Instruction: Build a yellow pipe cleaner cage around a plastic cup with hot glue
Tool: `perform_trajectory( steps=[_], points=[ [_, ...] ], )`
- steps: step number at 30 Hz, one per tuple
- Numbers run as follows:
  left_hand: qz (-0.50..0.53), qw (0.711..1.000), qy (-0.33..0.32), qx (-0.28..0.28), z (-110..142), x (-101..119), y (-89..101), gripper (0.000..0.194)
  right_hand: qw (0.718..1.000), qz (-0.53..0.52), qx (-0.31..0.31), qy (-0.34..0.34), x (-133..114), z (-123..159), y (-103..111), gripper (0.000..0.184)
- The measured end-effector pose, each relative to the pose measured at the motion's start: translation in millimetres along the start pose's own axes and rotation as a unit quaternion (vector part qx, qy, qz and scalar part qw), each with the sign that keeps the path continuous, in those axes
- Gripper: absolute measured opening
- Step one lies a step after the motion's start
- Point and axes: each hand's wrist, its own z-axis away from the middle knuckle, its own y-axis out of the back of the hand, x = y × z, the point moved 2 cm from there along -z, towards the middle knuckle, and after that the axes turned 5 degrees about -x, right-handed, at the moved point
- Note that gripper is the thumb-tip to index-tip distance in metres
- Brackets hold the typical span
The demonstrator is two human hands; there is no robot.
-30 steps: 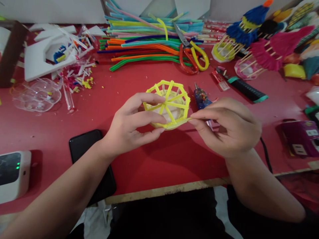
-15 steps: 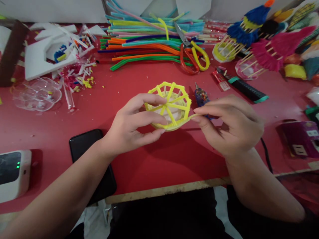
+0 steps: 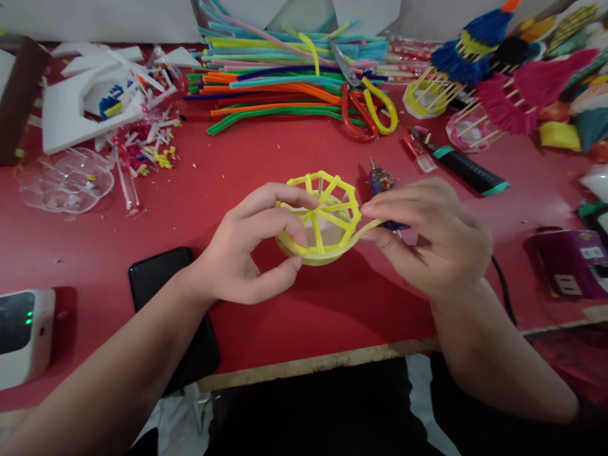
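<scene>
A round, yellow, wheel-like frame point(image 3: 334, 219) with spokes meeting at its hub is held up over the red table. My left hand point(image 3: 256, 244) grips it from the left, with fingers over the spokes and the thumb at the lower rim. A thin pale-yellow strip point(image 3: 357, 237) runs along the frame's near side and off to the right. My right hand point(image 3: 427, 231) pinches the strip's free end between thumb and fingertips. Behind the right hand lies a dark-blue patterned tool with a metal tip point(image 3: 380, 179), partly hidden by the fingers.
Pipe cleaners point(image 3: 280, 82) are heaped at the back, with scissors point(image 3: 363, 104) on their right end. Foam scraps point(image 3: 66, 117) and a clear tray point(image 3: 66, 180) lie left. A phone point(image 3: 161, 269) rests under my left forearm. A cutter point(image 3: 470, 171) and stick-legged crafts point(image 3: 515, 98) stand right.
The frame has tilted and turned a little, its near rim dropping lower. My left thumb has shifted along the rim. The right hand has moved slightly left, with the strip still pinched.
</scene>
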Motion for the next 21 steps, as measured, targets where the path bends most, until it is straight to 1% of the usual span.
perform_trajectory(
  steps=[3, 7, 9, 12, 14, 17, 19, 21],
  points=[
    [-0.010, 0.999, 0.012, -0.027, -1, 0, 0.6, 0.015, 0.998, 0.002, -0.056, 0.001, 2, 0, -3, 0.015],
    [-0.027, 0.998, 0.021, -0.054, -1, -3, -0.9, 0.019, 0.993, -0.002, -0.119, 0.023, 4, 2, -8, 0.008],
    [-0.025, 0.998, 0.024, -0.056, -1, -5, -1.4, 0.028, 0.991, -0.012, -0.132, 0.023, 4, 3, -10, 0.008],
    [-0.028, 0.998, 0.017, -0.048, -1, -6, -0.3, 0.044, 0.991, -0.027, -0.132, 0.020, 2, 2, -11, 0.008],
    [-0.045, 0.998, 0.004, -0.044, 0, -6, 0.5, 0.048, 0.991, -0.035, -0.126, 0.018, 1, 1, -12, 0.007],
    [-0.109, 0.994, -0.010, -0.026, 1, -4, -0.3, 0.043, 0.992, -0.044, -0.122, 0.004, -1, 1, -13, 0.007],
    [-0.157, 0.987, -0.016, -0.010, 1, -1, -2.9, 0.034, 0.991, -0.047, -0.122, -0.008, -2, 1, -13, 0.006],
    [-0.187, 0.982, -0.024, -0.009, 1, 2, -6.9, 0.027, 0.991, -0.042, -0.125, -0.022, -3, 1, -14, 0.006]
  ],
)
